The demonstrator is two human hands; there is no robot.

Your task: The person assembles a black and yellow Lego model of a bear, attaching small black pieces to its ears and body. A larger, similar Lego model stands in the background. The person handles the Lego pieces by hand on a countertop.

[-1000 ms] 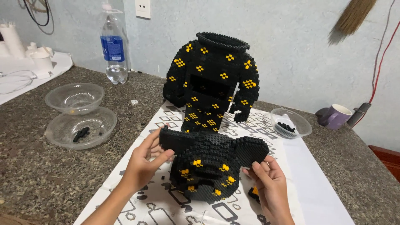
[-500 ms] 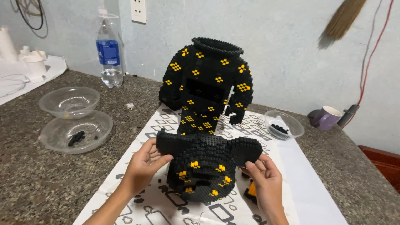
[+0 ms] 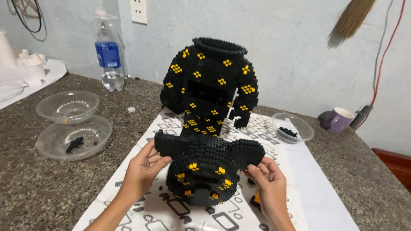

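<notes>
Black brick head point(image 3: 207, 171), yellow spots, eared, upright on patterned sheet.

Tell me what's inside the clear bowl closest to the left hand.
The nearer clear bowl holds a small clump of black bricks. Otherwise it looks bare. A second clear bowl overlaps its far rim, so that bit of the rim is covered.

The tall black-and-yellow brick torso point(image 3: 209, 85) stands just behind the brick head piece point(image 3: 205, 169), blocking the far side. To the left, two clear bowls point(image 3: 72, 126) and a water bottle point(image 3: 109, 53) crowd the counter. On the right, bare white sheet point(image 3: 317, 192) offers passage, with a small dish point(image 3: 293, 127) and purple mug point(image 3: 338, 119) farther back.
</notes>
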